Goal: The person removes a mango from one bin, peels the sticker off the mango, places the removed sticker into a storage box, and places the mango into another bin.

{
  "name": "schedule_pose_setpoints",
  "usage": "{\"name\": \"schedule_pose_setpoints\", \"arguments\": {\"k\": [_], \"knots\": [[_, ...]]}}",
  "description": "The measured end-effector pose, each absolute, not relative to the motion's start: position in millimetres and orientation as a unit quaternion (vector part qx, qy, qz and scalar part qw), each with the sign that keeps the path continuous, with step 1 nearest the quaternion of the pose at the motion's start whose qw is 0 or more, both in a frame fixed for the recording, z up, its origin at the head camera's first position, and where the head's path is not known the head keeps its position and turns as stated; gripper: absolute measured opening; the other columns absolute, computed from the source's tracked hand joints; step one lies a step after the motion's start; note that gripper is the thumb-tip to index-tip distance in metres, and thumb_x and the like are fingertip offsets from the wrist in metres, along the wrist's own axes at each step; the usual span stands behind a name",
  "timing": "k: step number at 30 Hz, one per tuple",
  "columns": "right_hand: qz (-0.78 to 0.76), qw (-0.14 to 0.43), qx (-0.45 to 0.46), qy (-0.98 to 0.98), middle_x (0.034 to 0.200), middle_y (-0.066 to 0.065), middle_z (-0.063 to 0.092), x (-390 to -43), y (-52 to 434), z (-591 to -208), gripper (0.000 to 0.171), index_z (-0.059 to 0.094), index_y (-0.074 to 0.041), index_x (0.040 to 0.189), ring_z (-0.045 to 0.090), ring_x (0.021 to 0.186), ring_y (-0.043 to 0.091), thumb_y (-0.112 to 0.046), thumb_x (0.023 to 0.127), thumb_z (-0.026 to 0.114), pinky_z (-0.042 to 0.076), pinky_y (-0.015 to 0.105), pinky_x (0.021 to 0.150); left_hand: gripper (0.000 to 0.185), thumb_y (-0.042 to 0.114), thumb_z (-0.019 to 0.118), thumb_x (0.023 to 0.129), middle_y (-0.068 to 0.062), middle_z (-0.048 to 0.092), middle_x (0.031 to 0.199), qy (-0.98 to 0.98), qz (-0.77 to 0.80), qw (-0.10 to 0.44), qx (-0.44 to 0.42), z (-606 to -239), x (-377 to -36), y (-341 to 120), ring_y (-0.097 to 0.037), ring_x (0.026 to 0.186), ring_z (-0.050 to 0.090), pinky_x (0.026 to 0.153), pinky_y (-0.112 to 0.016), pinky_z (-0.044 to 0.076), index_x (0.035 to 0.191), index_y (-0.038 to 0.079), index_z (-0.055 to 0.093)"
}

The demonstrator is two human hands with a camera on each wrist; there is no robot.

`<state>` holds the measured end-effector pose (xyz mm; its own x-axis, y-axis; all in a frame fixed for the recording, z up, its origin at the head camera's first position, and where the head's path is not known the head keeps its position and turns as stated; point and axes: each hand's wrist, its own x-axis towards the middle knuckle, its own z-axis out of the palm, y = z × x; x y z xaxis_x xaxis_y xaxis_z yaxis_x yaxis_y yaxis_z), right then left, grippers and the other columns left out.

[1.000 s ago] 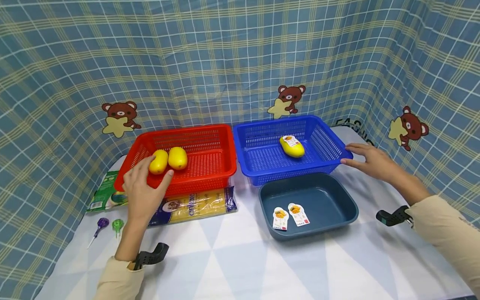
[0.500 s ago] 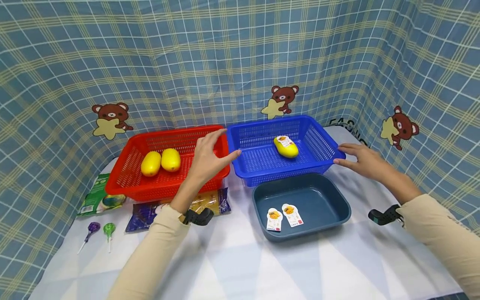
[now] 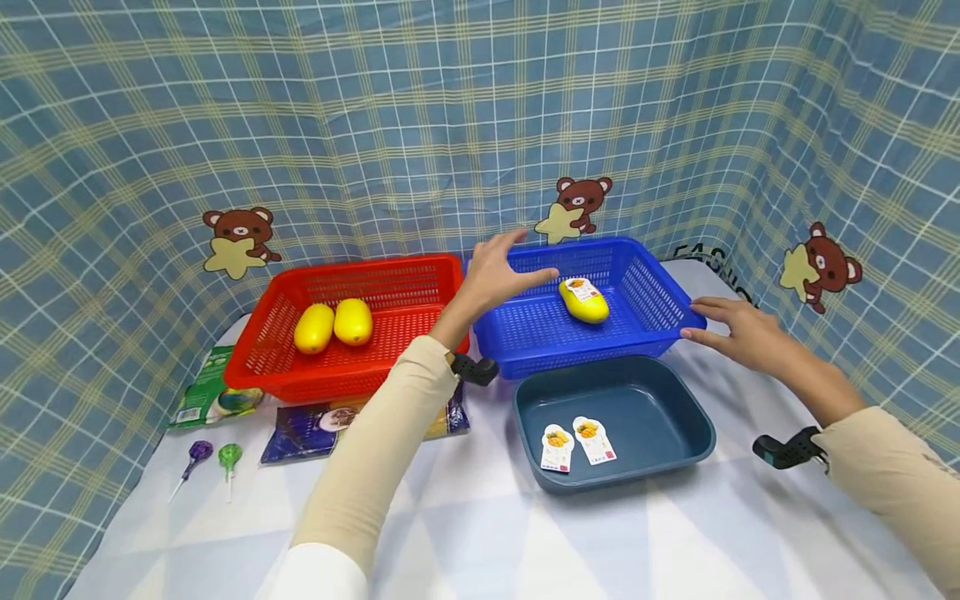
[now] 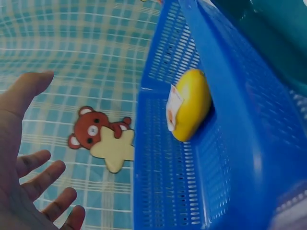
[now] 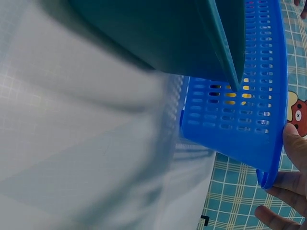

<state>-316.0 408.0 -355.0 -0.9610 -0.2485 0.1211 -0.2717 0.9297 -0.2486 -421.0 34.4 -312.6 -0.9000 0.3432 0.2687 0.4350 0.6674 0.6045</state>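
In the head view, my left hand [image 3: 491,279] hovers over the left part of the blue basket [image 3: 517,367], thumb and fingers spread and holding nothing. Inside that basket lies a yellow mango [image 3: 588,310] with a small printed card [image 3: 581,288] on it; the left wrist view shows the mango [image 4: 194,108] apart from my hand [image 4: 29,187]. At the basket's right corner, my right hand [image 3: 750,335] pinches the rim between thumb and fingers, as the right wrist view also shows. Two more yellow mangoes [image 3: 314,328] lie in the red basket [image 3: 300,386].
A dark teal tray [image 3: 652,421] in front of the blue basket holds two printed cards [image 3: 594,440]. Left of it are a blue-and-gold packet [image 3: 300,433], a green packet [image 3: 206,387], a purple lollipop [image 3: 199,452] and a green lollipop [image 3: 230,456]. Checked cloth [image 3: 420,125] rises behind.
My left hand has moved right, from over the red basket's mangoes to over the blue basket, still holding nothing. The right hand has stayed at the blue rim. The mangoes keep their places.
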Motion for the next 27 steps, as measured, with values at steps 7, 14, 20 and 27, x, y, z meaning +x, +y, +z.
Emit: {"name": "schedule_pose_setpoints", "arguments": {"k": [7,14,20,27], "knots": [[0.128,0.037,0.125,-0.983,0.143,0.035,0.044,-318.2,406.2,-355.7,0.067,0.05,0.011,0.139,0.036,0.131,0.058,-0.04,0.098,0.064,0.033,0.078,0.093,0.093,0.068,0.068,0.079,-0.003,0.037,0.157,-0.939,-0.27,0.031,-0.211,-319.3,-452.9,57.4,-0.03,0.136,0.033,0.112,-0.052,0.029,0.156,0.026,0.036],[0.126,0.047,0.121,-0.984,0.143,0.035,0.044,-316.3,404.3,-355.8,0.067,0.05,0.011,0.139,0.037,0.13,0.057,-0.04,0.097,0.065,0.032,0.077,0.096,0.098,0.067,0.071,0.078,-0.004,0.033,0.16,-0.941,-0.253,-0.003,-0.224,-326.6,-473.4,80.7,-0.034,0.141,0.027,0.115,-0.057,0.022,0.157,0.024,0.033],[0.128,0.058,0.126,-0.982,0.143,0.034,0.045,-315.7,400.7,-358.9,0.066,0.051,0.009,0.14,0.038,0.13,0.056,-0.04,0.097,0.065,0.033,0.077,0.094,0.104,0.068,0.074,0.075,-0.005,0.028,0.162,-0.949,-0.22,-0.035,-0.224,-339.1,-485.2,92.1,-0.035,0.147,0.017,0.117,-0.061,0.013,0.159,0.026,0.029],[0.138,0.082,0.127,-0.979,0.141,0.032,0.048,-313.0,402.9,-363.3,0.065,0.054,0.008,0.138,0.04,0.129,0.056,-0.038,0.095,0.068,0.032,0.078,0.094,0.104,0.07,0.074,0.074,-0.005,0.035,0.159,-0.947,-0.19,-0.054,-0.254,-353.6,-491.5,102.0,-0.035,0.144,0.026,0.113,-0.06,0.021,0.158,0.024,0.033]]}}
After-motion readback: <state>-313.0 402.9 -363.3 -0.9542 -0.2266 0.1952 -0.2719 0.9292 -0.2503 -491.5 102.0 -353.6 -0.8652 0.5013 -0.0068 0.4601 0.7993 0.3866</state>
